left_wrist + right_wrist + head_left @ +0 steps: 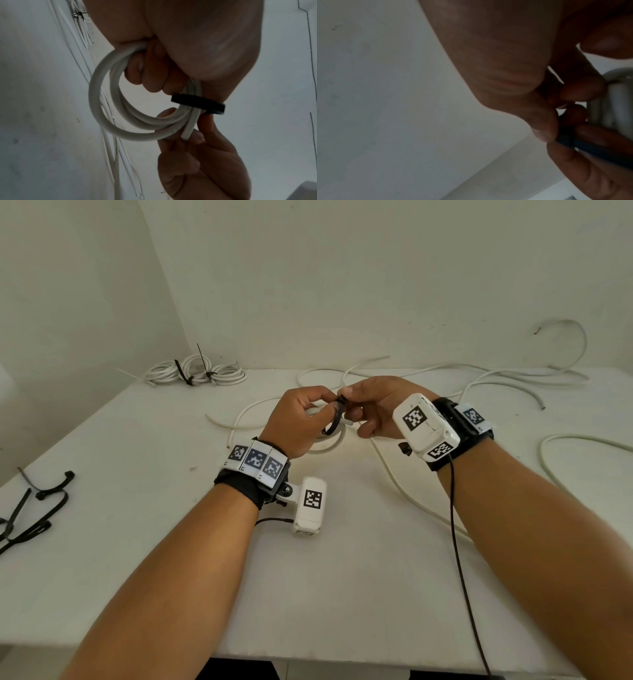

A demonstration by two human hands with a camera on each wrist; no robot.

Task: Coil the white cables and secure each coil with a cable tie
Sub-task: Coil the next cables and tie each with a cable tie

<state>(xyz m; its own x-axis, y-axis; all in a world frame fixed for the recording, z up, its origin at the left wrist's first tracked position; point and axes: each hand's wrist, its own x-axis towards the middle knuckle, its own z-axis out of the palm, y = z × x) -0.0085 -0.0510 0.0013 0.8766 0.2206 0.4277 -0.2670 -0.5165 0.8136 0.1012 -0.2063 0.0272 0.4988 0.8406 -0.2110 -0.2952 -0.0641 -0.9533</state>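
In the head view my two hands meet above the middle of the white table (171,542). My left hand (301,419) grips a small coil of white cable (325,446); in the left wrist view its fingers curl through the coil (106,108). A black cable tie (337,419) is looped around the coil's strands (197,102). My right hand (370,405) pinches the tie near its top between thumb and fingers. The right wrist view shows that pinch on the dark tie (566,140), with the coil (616,101) blurred beside it. The tie's head is hidden by fingertips.
Three tied white coils (197,373) lie at the back left by the wall. Several spare black ties (37,508) lie at the table's left edge. Loose white cables (496,378) sprawl across the back and right, and one strand (404,491) runs under my right forearm.
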